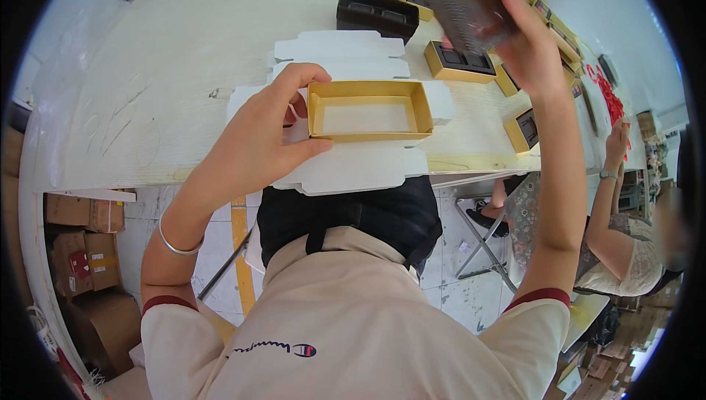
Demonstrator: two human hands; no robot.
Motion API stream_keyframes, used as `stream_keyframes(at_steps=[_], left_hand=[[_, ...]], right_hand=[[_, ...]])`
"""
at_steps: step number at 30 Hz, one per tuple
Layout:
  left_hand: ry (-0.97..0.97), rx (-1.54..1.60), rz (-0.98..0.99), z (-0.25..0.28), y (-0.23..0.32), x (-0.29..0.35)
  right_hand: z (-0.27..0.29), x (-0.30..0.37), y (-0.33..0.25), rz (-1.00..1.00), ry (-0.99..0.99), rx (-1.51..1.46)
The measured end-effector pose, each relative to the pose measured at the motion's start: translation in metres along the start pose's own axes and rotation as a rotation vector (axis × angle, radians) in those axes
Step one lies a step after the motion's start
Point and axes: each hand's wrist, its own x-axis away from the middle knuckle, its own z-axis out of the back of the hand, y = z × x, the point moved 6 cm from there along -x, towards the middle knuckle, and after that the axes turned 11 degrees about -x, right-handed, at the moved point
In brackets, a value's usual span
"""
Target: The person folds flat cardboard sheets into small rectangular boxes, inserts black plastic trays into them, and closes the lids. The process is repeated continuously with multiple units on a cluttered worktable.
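Note:
My left hand (272, 124) grips the left end of a shallow gold box (370, 136), thumb at the near corner and fingers at the far corner. The box is open at the top, and its pale bottom shows bare. It sits on flat white die-cut card sheets (346, 168) at the table's near edge. Up at the far right, my right hand (531, 43) is closed around a dark, see-through plastic insert tray (467, 6), raised over the table and smeared by motion. Whether it is one tray or a nested stack, I cannot tell.
A black plastic insert (377, 14) lies beyond the card sheets. Gold boxes with black inserts (460, 62) stand to the right, with several more behind. Red ribbon (607, 95) lies farther right, near another person's hands (616, 143). Cardboard boxes (84, 264) fill a shelf below left.

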Motion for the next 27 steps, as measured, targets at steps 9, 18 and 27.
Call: stream_keyframes(at_steps=[9,18,27], left_hand=[[-0.013,-0.126,-0.117,0.000,0.016,0.002],[-0.137,-0.176,-0.205,0.002,0.019,-0.005],[-0.224,-0.155,-0.097,-0.001,0.004,-0.007]], right_hand=[[-0.016,0.055,0.050,-0.988,-0.317,0.761],[-0.008,0.033,0.058,-1.092,-0.477,0.879],[-0.032,0.026,0.016,-0.284,-0.239,0.979]])
